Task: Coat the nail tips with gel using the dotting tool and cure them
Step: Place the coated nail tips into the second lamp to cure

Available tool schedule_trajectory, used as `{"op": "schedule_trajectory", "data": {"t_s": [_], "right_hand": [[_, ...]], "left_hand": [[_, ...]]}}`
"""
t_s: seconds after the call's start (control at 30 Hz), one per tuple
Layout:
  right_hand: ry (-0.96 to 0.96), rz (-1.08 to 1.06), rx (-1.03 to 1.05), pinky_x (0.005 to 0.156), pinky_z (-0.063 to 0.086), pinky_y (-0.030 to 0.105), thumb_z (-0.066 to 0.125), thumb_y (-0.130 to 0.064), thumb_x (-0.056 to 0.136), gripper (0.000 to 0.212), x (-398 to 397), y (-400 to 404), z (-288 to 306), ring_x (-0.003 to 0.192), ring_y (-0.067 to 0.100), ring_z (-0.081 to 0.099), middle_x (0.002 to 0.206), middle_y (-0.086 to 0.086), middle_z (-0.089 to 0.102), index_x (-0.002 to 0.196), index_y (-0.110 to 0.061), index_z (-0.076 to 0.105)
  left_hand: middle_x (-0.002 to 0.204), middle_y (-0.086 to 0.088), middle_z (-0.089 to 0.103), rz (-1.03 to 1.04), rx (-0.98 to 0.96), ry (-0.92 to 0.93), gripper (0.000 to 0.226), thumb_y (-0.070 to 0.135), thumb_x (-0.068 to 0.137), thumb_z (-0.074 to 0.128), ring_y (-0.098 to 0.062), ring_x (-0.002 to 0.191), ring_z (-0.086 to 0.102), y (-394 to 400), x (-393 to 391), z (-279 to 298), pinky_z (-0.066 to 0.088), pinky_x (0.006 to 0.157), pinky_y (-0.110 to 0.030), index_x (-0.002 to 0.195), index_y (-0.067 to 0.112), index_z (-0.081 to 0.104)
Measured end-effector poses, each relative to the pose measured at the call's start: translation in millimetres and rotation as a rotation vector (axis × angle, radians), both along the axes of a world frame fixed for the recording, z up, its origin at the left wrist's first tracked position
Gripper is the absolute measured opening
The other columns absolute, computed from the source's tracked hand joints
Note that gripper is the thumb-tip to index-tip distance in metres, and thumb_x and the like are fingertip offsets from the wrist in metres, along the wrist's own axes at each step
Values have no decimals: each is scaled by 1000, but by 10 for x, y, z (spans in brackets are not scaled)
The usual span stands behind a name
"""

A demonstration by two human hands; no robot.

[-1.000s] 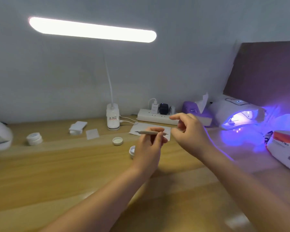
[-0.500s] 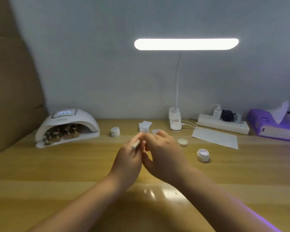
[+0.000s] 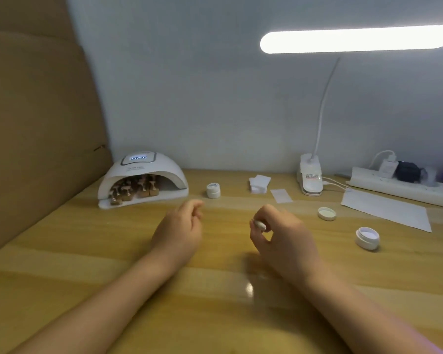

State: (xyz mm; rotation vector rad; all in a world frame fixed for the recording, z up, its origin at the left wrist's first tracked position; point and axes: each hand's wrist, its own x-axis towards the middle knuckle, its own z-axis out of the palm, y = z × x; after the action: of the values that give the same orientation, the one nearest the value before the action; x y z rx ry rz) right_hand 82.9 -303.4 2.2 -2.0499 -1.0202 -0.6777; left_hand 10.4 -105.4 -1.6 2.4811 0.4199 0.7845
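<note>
I am pinching the dotting tool in my right hand, right of the curing lamp sheltering the clipped nail tips; my left hand is hanging loosely curled, its grip empty, probably freeing itself to fetch them

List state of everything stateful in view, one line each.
Nail lamp: display lit, no purple glow, nail tip holders inside.
Open gel jar: lid off.
Loose lid: on table, inside up.
Closed jar: lid on.
Desk lamp: on.
Power strip: plugs in.
Left hand: loosely curled, empty.
Right hand: pinches dotting tool.
</note>
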Motion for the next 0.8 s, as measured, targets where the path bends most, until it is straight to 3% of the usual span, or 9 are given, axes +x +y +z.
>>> {"op": "schedule_trajectory", "data": {"t_s": [0.1,0.23,0.37,0.5,0.8], "right_hand": [[105,-5,21,58,49,37,69,-11,82,11,25,-3,-65,68,19,58,71,-4,62,83,-14,59],[119,-16,10,56,46,31,70,-11,81,13,37,15,-110,69,12,54,73,-9,60,86,-16,59],[93,-26,-14,53,45,33,71,-9,77,16,23,44,-112,65,11,48,70,-14,53,82,-17,58],[61,12,-54,51,47,36,70,-7,75,18,25,68,-122,66,15,51,69,-12,55,79,-18,56],[52,11,-19,50,47,36,71,-7,74,21,63,96,-162,64,14,48,67,-12,55,75,-19,55]], "left_hand": [[113,-9,61,371,5,-35,25,19,95,50,-29,103,56,499,172,8,47,83,-39,119,12,57],[140,-25,44,665,-161,219,71,50,91,56,-40,129,41,1042,402,6,37,104,-46,135,-3,41],[139,-24,47,750,-191,268,87,64,83,57,-41,126,46,1236,574,-48,43,100,-48,136,-3,38],[124,-21,60,808,-127,268,82,67,78,59,-39,114,56,1210,689,-77,45,93,-45,127,2,47],[111,-19,65,804,-117,243,63,55,83,61,-35,109,59,1220,656,-143,43,91,-38,116,2,51]]}}
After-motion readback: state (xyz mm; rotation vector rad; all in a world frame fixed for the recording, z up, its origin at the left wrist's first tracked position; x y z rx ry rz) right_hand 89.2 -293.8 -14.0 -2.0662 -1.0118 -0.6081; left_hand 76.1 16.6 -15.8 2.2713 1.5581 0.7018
